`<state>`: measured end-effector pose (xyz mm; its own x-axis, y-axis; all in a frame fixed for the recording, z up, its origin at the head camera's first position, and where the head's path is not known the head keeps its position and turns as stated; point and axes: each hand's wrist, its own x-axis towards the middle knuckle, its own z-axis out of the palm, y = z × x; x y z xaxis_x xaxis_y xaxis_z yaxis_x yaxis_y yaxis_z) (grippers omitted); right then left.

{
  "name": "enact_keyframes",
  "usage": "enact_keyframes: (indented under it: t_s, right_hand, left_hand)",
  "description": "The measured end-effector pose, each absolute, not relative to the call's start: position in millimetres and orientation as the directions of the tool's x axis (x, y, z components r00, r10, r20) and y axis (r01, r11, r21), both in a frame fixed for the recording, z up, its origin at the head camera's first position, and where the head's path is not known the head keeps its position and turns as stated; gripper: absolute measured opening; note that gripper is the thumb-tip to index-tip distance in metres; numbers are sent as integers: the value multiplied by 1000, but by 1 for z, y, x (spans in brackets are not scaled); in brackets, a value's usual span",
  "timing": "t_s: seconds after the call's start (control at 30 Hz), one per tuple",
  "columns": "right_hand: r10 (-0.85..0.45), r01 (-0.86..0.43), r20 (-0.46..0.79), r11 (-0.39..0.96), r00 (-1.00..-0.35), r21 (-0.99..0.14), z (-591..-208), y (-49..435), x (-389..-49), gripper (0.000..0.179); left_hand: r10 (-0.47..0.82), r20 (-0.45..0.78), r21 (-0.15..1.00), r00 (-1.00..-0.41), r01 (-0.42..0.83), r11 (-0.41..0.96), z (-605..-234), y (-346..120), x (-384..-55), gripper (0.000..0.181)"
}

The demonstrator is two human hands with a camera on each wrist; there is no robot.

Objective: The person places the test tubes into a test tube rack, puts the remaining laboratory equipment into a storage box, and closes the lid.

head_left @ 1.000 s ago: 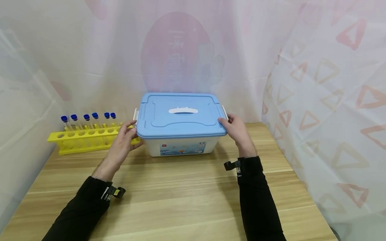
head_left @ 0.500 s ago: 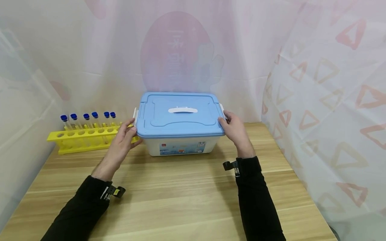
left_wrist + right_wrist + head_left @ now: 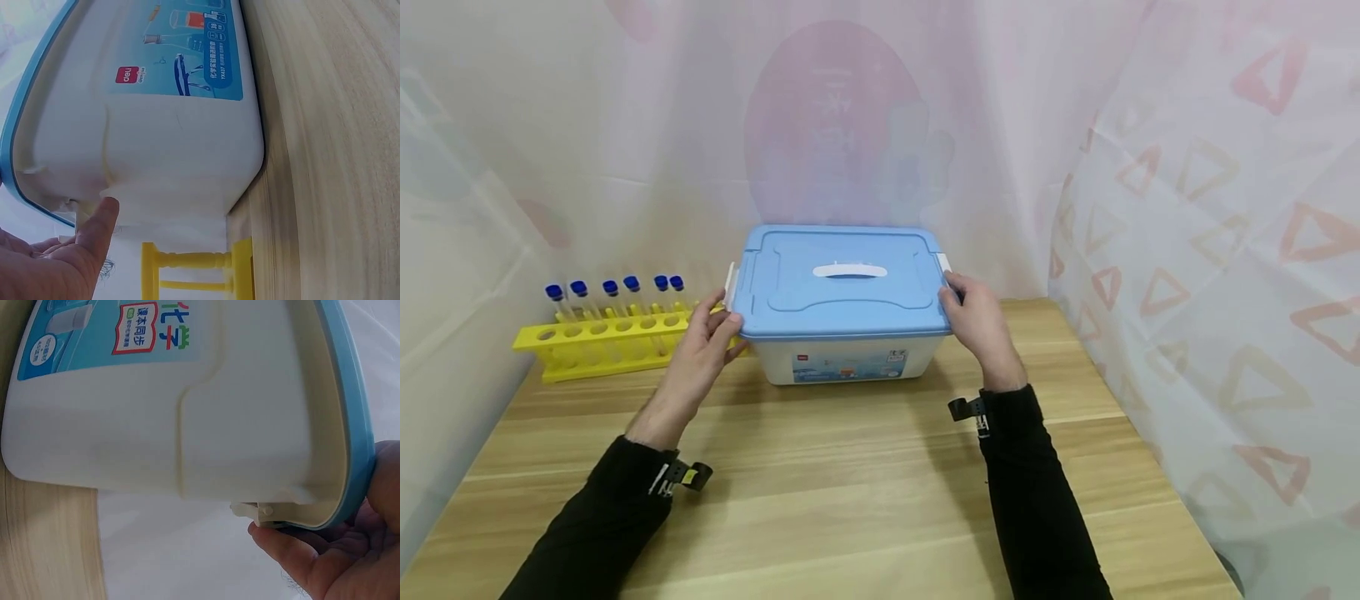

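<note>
A white storage box (image 3: 756, 362) with a blue lid (image 3: 846, 292) stands on the wooden table. My left hand (image 3: 696, 358) grips the box's left end, thumb on the lid's front corner and fingers by the white side latch (image 3: 731, 283). In the left wrist view one finger (image 3: 100, 228) touches the box wall below the rim. At the opposite end my right hand (image 3: 981, 321) pinches the edge, thumb on the lid. Its fingers reach the right latch (image 3: 250, 511), partly below the rim; the lid hides some of them.
A yellow test tube rack (image 3: 602, 346) stands left of the box, close behind the left hand. Several test tubes with blue caps (image 3: 611, 287) are in it. Printed curtains (image 3: 1150, 208) enclose the table at the back and sides.
The right latch has swung in from sticking out to lying close against the lid, the right hand moving inward with it. The left hand keeps its place at the left end.
</note>
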<state>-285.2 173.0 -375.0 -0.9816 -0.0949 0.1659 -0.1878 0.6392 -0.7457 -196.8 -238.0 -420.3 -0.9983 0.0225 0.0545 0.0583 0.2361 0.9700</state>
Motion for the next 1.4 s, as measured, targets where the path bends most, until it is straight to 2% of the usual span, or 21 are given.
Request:
enact_keyframes:
  t_s: [0.3,0.63,1.13,1.3,1.4]
  right_hand:
    - [-134,-216,170,658,-976,-721,-373,173,-285,55]
    - [-226,-254,128,718,-966,-648,-373,178,-283,62]
    - [-259,-284,138,704,-956,-651,-374,179,-283,62]
    - [-240,-240,100,675,-966,-697,-379,196,-285,65]
    - [-171,-187,86,747,-981,-639,-384,210,-287,68]
  left_hand:
    - [-14,74,955,-997,67,287,-418,-236,-198,98]
    - [-29,78,937,-997,63,344,-416,-237,-199,92]
    - [-7,78,878,-997,66,473,-409,-243,-195,83]
    - [11,117,807,-993,101,582,-404,-246,-191,80]
    - [-3,175,682,-984,119,721,-400,-249,-186,78]
